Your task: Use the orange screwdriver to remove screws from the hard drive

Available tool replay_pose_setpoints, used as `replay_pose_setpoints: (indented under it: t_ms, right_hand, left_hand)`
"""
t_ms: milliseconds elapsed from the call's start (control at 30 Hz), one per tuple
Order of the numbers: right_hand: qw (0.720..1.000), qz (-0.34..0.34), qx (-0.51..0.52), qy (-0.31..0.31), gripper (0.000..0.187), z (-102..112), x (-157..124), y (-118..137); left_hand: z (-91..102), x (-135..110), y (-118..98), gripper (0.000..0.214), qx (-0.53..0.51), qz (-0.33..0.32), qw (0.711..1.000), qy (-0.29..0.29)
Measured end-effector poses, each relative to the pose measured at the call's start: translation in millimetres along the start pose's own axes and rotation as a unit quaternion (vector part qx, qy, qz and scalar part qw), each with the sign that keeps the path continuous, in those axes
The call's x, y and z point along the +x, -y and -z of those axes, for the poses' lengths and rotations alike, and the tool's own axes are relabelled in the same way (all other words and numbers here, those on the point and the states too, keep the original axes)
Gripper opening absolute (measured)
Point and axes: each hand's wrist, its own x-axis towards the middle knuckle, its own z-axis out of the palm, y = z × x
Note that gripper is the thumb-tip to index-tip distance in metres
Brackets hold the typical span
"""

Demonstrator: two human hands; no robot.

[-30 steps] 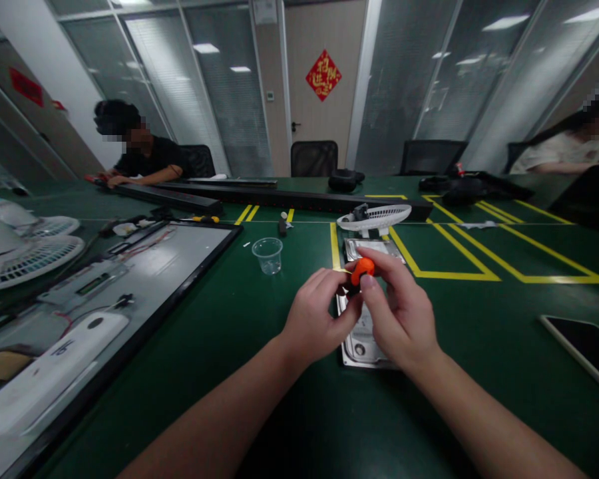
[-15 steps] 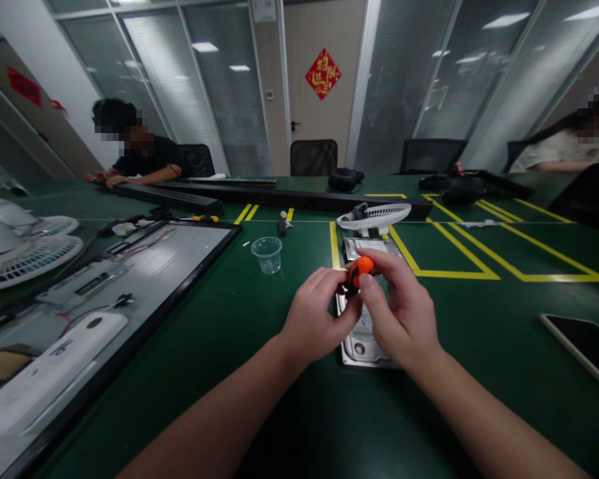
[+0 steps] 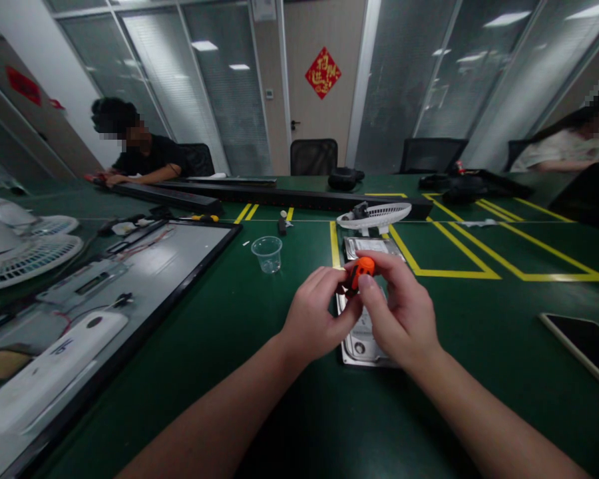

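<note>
Between the fingertips of both hands is a short orange-and-black screwdriver [image 3: 365, 267], its rounded orange end facing me. My right hand [image 3: 403, 311] pinches this end between thumb and fingers. At the darker far end, my left hand [image 3: 319, 313] has its fingers closed on the screwdriver; its shaft and tip are hidden from me. Under the hands lies a silver hard drive [image 3: 360, 349], partly covered by them. Just behind it sits another hard drive [image 3: 352, 248]. A clear plastic cup [image 3: 267, 256] stands to the left of my hands.
On the left lies a large panel [image 3: 180, 249] with a white device [image 3: 54, 369] on it, beside white fan parts [image 3: 54, 249]. A white fan grille [image 3: 387, 214] is behind the drives. A phone [image 3: 586, 342] lies right. Long black bars [image 3: 299, 197] cross the back; two people sit beyond.
The screwdriver's orange end has turned a little in my right fingers, so dark marks now show on it. Both hands stay in nearly the same place.
</note>
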Motion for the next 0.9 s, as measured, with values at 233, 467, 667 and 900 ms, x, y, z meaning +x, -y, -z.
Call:
replay_pose_setpoints:
  t_ms: [233, 467, 667, 900]
  right_hand:
    - [1.000, 0.004, 0.000, -0.014, 0.029, -1.6, 0.8, -2.3]
    - [1.000, 0.010, 0.017, 0.003, 0.037, 1.2, -0.4, 1.0]
    - [0.999, 0.010, 0.011, -0.038, 0.029, -3.2, 0.7, -2.8]
    - [1.000, 0.006, 0.025, 0.012, 0.041, 1.6, -0.3, 1.4]
  left_hand:
    - [1.7, 1.8, -1.1, 0.007, 0.004, -0.003, 1.000, 0.010]
    - [1.3, 2.5, -2.9, 0.004, -0.003, -0.006, 1.000, 0.018]
    - [1.7, 1.4, -0.8, 0.010, -0.008, -0.002, 1.000, -0.003]
    - [1.1, 1.9, -1.9, 0.004, -0.010, -0.016, 1.000, 0.011]
